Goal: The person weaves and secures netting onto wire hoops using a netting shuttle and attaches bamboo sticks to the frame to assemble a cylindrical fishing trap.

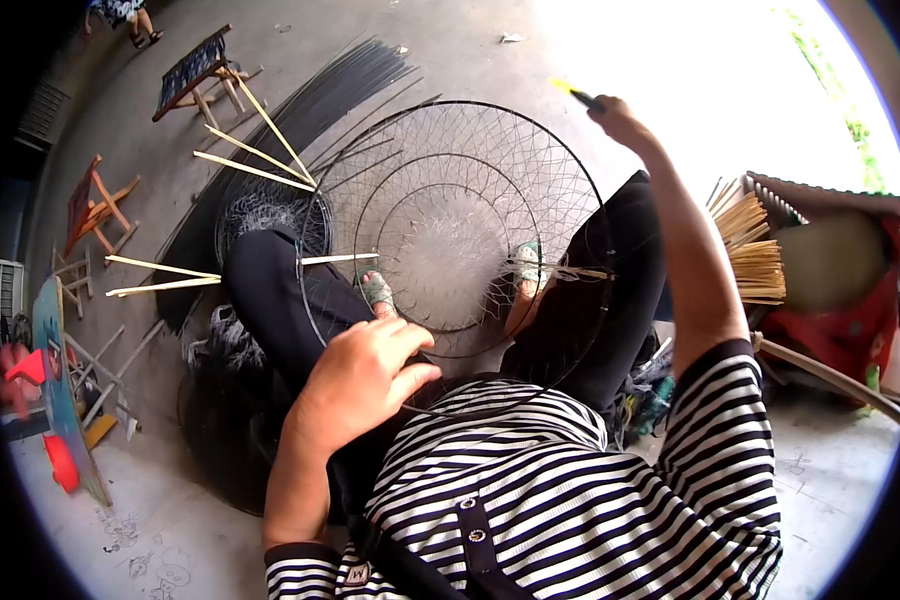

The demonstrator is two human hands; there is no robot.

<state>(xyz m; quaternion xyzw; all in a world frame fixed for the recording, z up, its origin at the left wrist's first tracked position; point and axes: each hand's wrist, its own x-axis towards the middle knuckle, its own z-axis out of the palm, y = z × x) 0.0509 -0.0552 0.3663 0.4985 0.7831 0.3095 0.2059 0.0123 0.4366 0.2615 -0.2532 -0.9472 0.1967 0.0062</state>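
Observation:
A round net trap (582,160) with several dark wire rings and fine mesh lies across my lap. My left hand (362,372) is over its near left rim, fingers loosely bent and thumb apart; the palm side is hidden. Out to the upper right, my right hand (620,120) is closed round the dark handle of a yellow-tipped tool (576,93), away from the net. Glare washes out its tip, so its exact kind is unclear. A bunched pale mass of mesh (450,262) fills the net's middle, between my feet.
Dark thin rods (315,110) lie on the floor ahead, with pale sticks (255,158) nearby. Folding stools (195,72) stand at left. A bundle of sticks (750,250) and a red container (840,335) are at right. Another person's legs (142,25) show far left.

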